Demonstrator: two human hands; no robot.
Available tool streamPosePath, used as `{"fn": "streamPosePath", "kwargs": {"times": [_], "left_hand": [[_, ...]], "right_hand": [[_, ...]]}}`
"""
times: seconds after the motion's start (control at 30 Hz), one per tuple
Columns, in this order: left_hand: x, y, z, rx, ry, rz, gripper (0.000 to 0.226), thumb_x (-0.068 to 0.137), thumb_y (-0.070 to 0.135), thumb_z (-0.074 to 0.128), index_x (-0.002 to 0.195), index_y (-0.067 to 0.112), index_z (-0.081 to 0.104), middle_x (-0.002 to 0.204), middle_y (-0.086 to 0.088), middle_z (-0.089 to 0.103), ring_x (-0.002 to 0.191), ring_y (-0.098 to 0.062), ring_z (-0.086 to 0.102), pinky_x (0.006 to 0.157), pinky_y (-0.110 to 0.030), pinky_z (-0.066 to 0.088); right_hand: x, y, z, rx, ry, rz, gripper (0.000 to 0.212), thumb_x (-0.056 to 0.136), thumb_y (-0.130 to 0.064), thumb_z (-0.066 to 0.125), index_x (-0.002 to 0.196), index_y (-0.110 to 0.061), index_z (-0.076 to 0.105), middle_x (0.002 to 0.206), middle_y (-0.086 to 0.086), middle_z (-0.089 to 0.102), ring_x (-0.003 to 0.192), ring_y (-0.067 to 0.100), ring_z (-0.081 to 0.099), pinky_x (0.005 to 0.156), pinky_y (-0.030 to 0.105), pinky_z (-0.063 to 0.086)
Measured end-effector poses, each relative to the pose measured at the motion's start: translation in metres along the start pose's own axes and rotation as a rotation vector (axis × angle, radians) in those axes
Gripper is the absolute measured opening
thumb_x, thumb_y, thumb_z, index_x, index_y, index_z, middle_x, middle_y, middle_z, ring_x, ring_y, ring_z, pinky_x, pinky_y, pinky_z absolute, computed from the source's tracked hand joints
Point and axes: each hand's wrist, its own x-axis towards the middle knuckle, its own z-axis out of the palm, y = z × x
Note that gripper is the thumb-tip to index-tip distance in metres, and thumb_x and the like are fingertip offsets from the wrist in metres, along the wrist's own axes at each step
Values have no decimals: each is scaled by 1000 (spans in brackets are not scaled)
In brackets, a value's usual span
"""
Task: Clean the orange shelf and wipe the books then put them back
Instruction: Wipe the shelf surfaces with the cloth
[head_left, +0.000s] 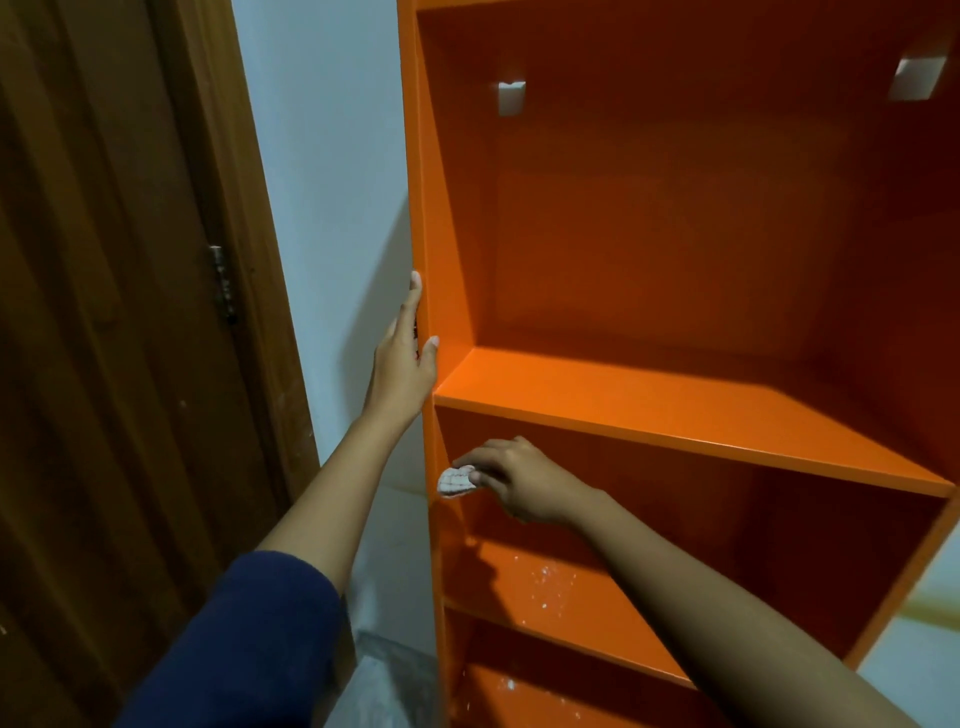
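Observation:
The orange shelf (675, 405) stands tall against the wall, and its visible compartments hold no books. My left hand (405, 358) grips the front edge of the shelf's left side panel, thumb inside and fingers outside. My right hand (514, 480) reaches into the second compartment and presses a small white checked cloth (456, 481) against the inside of the left side panel. White dust specks lie on the board below (550, 582) and on the lowest visible board. No books are in view.
A brown wooden door (104, 338) with a metal hinge (223, 283) stands to the left. A pale wall (332, 208) lies between door and shelf. Crumpled clear plastic (384, 670) lies on the floor by the shelf's foot.

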Motion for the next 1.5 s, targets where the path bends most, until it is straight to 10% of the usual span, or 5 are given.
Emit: {"fn": "streamPosePath", "kwargs": {"times": [0.3,0.53,0.73,1.07,1.5], "left_hand": [[-77,-31,38,110,113,55,40,95,12,51,135,6,47,131,-14,41,127,-22,39,101,-9,26],[-148,-67,83,83,-21,-15,27,96,12,46,119,5,59,120,-9,51,115,-14,47,93,-6,30],[-198,-121,140,141,-392,-209,30,96,19,44,116,3,60,115,-12,59,112,-28,54,94,-33,40],[-241,-190,203,269,-528,-342,47,86,26,38,98,-12,62,95,-32,61,92,-48,61,90,-41,36],[-245,-179,219,513,-478,-403,43,84,24,44,111,-4,63,113,-32,58,104,-49,54,87,-55,44]], "right_hand": [[-32,36,46,324,72,187,28,98,-21,47,122,-17,61,122,6,62,106,18,58,84,26,42],[-75,80,85,475,218,492,26,98,-16,45,119,-14,61,74,4,60,56,5,51,51,16,33],[-130,139,127,487,368,718,24,98,-21,45,114,-18,63,71,4,65,60,17,56,64,28,41],[-222,213,151,94,530,1359,37,98,-24,42,135,-19,48,131,20,50,113,46,44,96,49,32],[-201,258,133,452,382,1195,37,102,-27,32,129,-10,51,126,13,59,118,33,53,91,34,40]]}}
